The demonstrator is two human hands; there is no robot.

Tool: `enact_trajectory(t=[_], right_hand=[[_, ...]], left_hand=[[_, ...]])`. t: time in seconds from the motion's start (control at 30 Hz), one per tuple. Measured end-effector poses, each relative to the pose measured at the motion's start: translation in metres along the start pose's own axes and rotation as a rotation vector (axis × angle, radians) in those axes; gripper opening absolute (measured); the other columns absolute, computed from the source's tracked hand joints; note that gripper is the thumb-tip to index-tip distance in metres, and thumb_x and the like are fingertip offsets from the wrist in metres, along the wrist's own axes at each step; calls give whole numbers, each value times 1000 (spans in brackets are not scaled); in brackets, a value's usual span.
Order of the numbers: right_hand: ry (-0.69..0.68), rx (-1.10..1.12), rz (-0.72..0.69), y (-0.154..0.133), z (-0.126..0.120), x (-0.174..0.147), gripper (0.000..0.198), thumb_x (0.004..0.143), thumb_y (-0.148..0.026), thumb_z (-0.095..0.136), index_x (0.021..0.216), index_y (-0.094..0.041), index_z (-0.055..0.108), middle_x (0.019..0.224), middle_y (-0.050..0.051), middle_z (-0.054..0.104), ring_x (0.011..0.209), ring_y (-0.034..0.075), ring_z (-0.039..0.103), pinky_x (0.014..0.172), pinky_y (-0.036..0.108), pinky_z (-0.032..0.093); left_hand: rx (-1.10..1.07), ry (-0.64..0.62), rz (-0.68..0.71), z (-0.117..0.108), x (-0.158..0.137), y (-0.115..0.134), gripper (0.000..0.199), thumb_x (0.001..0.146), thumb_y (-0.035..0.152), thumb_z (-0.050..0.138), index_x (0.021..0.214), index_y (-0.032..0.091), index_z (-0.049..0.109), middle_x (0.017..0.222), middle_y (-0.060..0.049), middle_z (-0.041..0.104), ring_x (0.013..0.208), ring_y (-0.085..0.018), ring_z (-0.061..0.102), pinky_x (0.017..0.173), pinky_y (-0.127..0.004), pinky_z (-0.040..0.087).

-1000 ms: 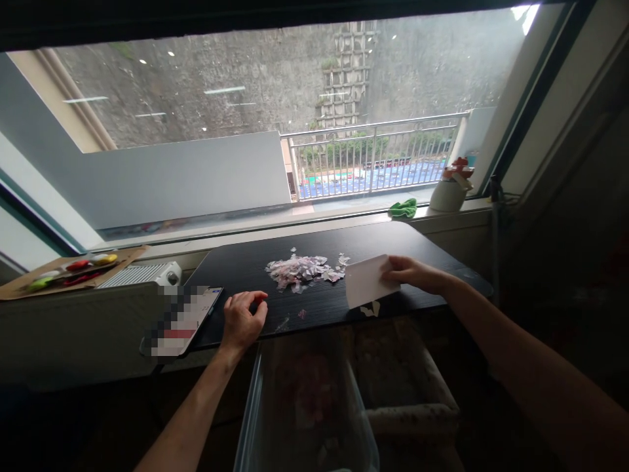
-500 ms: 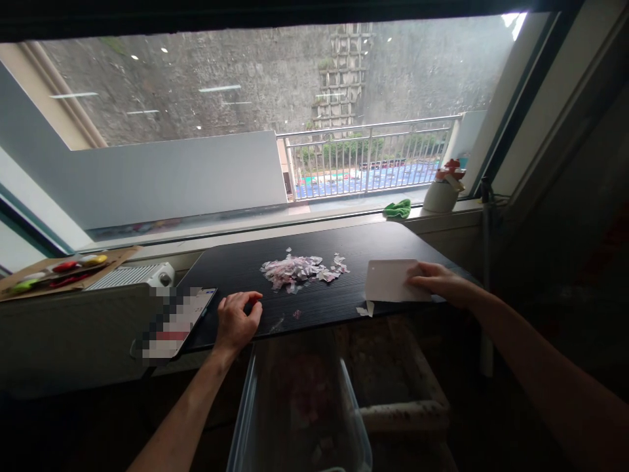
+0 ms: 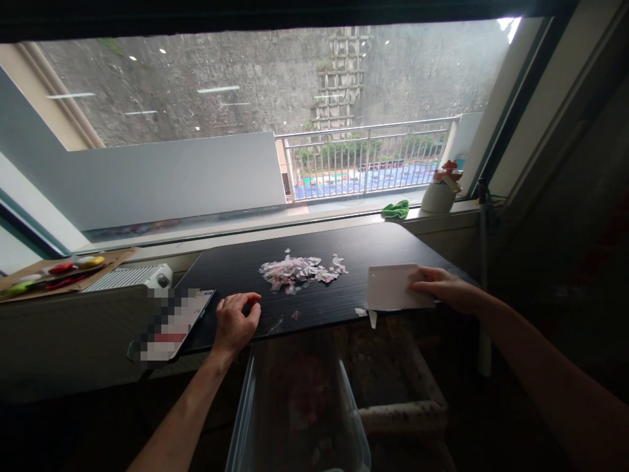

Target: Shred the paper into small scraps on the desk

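Note:
My right hand (image 3: 448, 288) pinches the right side of a white rectangular card (image 3: 393, 286), which has a small hole near one corner. The card is at the table's near edge. Beside its lower left corner lies a white scrap (image 3: 360, 312), and another scrap (image 3: 373, 319) hangs past the edge below it. My left hand (image 3: 238, 318) rests at the near edge of the black table (image 3: 324, 311), fingers loosely curled, thumb apart, nothing between them. Ahead of it lies a pile of pale pink and white paper scraps (image 3: 293, 272).
Under the near edge stands a clear plastic bin (image 3: 351, 393) with scraps inside. A phone (image 3: 189, 318) lies at the table's left edge. On the windowsill are a green cloth (image 3: 396, 210) and a pale jug (image 3: 439, 195). A white heater (image 3: 130, 276) stands to the left.
The card in my right hand has moved slightly down, toward the near edge. The scrap by its lower corner now tips over the edge. My left hand and the pile look the same.

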State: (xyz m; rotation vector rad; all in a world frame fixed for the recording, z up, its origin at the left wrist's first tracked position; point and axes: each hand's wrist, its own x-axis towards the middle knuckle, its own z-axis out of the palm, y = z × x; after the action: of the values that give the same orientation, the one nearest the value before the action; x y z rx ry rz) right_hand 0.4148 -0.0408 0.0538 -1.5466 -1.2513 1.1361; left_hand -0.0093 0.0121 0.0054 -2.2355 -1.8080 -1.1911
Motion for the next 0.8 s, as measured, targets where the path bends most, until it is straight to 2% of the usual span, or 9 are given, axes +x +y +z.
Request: enact_trajectory(t=[0.27,0.5,0.8], right_hand=[[72,18,-44,5,8,8,30,49,-29,79,75,-19,66,72,0,72,67,17,65,61,28,50],[32,-16,-64,7,13,8,27,53,-30,77,75,-19,65,74,1,73,68,19,67,62,29,52],[29,-32,-42,0,17,0,26,53,-29,77,74,-20,65,72,1,72,68,19,65,60,29,51]], left_hand=[[-3,-6,-3,0,0,0,22,73,32,49,79,23,68,79,-5,71,84,-26,63,91,-45,44],[-4,0,-9,1,0,-1,20,73,31,50,79,24,68,79,-4,71,85,-25,62,91,-43,44],[-6,-4,-9,0,0,1,23,72,32,48,79,22,68,79,-6,71,85,-27,63,92,-47,44]])
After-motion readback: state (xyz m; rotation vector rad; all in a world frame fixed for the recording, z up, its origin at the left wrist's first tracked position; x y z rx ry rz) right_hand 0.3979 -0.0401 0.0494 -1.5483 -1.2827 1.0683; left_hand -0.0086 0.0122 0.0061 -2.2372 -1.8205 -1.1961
